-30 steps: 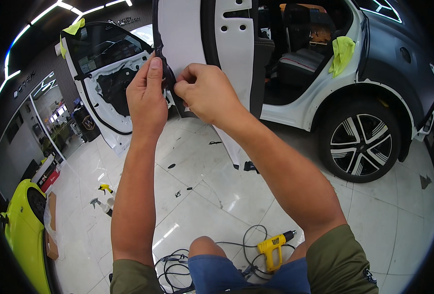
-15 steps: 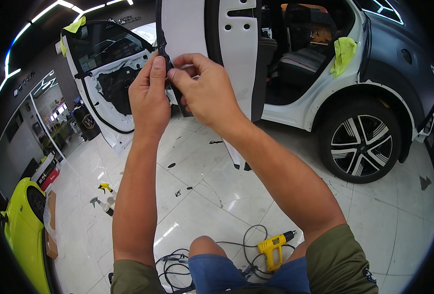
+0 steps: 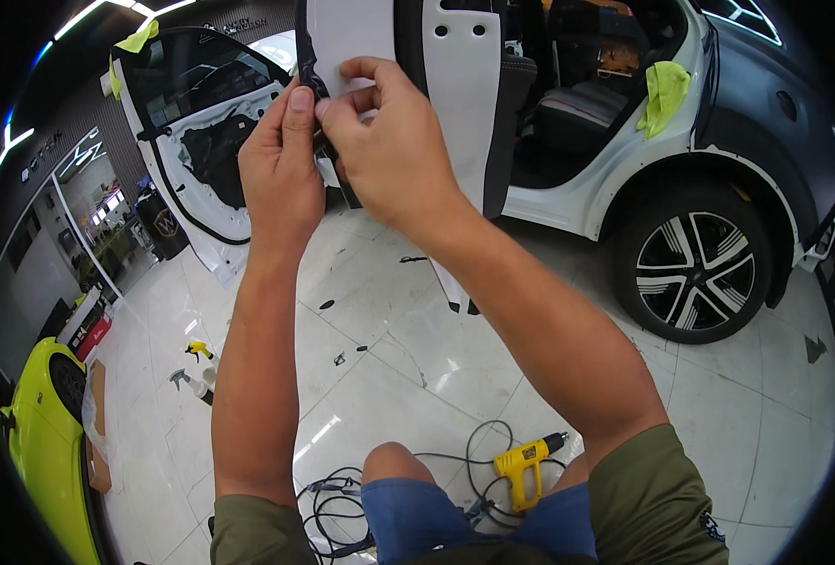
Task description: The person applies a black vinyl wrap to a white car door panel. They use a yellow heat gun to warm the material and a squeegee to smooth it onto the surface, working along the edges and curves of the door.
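Note:
A white car door (image 3: pixel 460 118) stands open in front of me, with a dark wrinkled strip (image 3: pixel 306 52), perhaps film, along its left edge. My left hand (image 3: pixel 281 174) is closed on that edge, thumb upright over the strip. Just to its right, my right hand (image 3: pixel 389 155) pinches at the same strip with its thumb, its forefinger raised and bent against the white panel. The fingertips behind both hands are partly hidden.
Another open door (image 3: pixel 177 207) is behind, left. A car wheel (image 3: pixel 690 278) and yellow-green cloth (image 3: pixel 664 94) are right. A yellow heat gun (image 3: pixel 519 463) with cables lies by my knees. Spray bottles (image 3: pixel 201 386) and a lime-green car (image 3: pixel 36 433) are lower left.
My right hand has moved up along the strip, its forefinger now higher on the panel. My left hand has shifted slightly upward in view, and the surroundings have shifted slightly up too.

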Available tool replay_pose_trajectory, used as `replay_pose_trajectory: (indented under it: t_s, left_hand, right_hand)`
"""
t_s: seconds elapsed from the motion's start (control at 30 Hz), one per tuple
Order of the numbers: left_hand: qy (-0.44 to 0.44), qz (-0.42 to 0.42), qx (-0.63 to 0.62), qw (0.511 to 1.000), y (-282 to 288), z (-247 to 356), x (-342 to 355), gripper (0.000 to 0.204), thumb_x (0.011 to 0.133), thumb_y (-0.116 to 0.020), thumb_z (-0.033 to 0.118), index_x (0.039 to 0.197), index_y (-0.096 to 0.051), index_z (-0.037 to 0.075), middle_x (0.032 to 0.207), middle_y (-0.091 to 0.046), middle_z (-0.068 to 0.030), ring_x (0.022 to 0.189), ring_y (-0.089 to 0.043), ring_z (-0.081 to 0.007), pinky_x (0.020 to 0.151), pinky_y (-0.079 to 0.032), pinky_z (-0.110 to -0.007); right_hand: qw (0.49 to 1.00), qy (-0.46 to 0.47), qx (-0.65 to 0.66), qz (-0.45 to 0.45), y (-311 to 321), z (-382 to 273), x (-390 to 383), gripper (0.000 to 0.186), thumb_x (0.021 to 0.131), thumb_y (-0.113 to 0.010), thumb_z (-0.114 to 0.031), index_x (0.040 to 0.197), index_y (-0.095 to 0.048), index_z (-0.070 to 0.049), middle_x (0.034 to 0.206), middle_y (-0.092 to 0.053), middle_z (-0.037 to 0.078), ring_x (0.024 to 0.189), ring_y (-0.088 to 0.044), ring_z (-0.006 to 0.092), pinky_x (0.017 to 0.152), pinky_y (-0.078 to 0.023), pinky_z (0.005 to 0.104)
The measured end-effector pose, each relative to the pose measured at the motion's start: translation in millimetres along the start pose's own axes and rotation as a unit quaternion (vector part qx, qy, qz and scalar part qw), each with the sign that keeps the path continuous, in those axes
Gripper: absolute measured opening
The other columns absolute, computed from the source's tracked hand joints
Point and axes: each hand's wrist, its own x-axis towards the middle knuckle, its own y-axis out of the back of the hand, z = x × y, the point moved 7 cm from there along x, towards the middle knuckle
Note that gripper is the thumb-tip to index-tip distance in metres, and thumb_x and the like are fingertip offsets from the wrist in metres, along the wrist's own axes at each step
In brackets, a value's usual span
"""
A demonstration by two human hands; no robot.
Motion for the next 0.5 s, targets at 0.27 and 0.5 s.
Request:
replay_pose_trajectory:
  t_s: [0.27,0.5]
  left_hand:
    - [-0.007,0.008,0.019,1.000,-0.2,-0.7,0.0,0.039,0.100,-0.052,0.030,0.122,-0.062,-0.001,0.091,-0.066,-0.0021,0.078,-0.056,-0.0050,0.070,-0.047,-0.020]
    - [-0.006,-0.014,0.009,1.000,-1.9,-0.1,-0.2,0.037,0.100,-0.051,0.033,0.119,-0.062,0.003,0.095,-0.065,-0.0016,0.082,-0.059,-0.0067,0.075,-0.048,-0.022]
  right_hand:
    - [0.997,-0.052,-0.040,-0.050,0.1,-2.1,15.0,0.026,0.089,-0.060,-0.017,0.098,-0.065,0.007,0.080,-0.065,0.009,0.068,-0.058,0.0122,0.063,-0.048,0.0261]
    - [0.999,-0.012,-0.026,-0.017,2.3,-12.6,15.7,0.022,0.085,-0.059,-0.014,0.093,-0.067,0.005,0.078,-0.068,0.017,0.071,-0.067,0.0239,0.069,-0.052,0.0337]
